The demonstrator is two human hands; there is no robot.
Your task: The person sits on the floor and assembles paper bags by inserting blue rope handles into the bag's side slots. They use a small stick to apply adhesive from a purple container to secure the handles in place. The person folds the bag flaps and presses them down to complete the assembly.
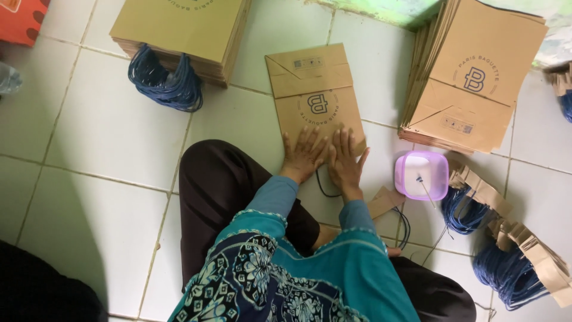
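Brown paper bag [314, 95] lies flat on the white floor tiles [113, 131] just ahead of my knees; my left hand [304, 152] and right hand [347, 160], both spread open-palmed, should press its near edge evenly, fingers flat

Stack of flat brown paper bags [476, 77] up right of the hands, another stack [185, 30] up left with blue cord handles [164, 80], purple glue tub [421, 174] just right.
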